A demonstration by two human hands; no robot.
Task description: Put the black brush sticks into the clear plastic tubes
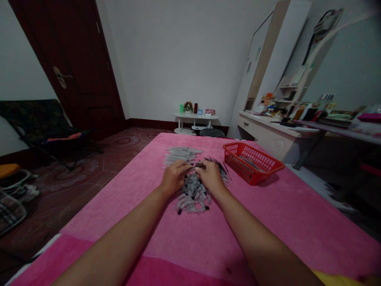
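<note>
My left hand (175,177) and my right hand (212,177) meet fingertip to fingertip above a heap of pen caps (192,200). Both are closed in a pinch. Something small and dark shows between the fingertips, too small to name. The caps are clear, several with black ends, and lie loose on a pink cloth (143,167). Just beyond my left hand, clear pen barrels (180,154) lie side by side in a row. Thin dark pen refills (224,170) fan out beside my right hand, partly hidden by it.
A red plastic basket (253,163) with some thin pieces inside stands to the right on the cloth. A dressing table (276,131) with bottles is at the right. A low white table (195,115) stands by the far wall, a folding chair (38,123) at the left.
</note>
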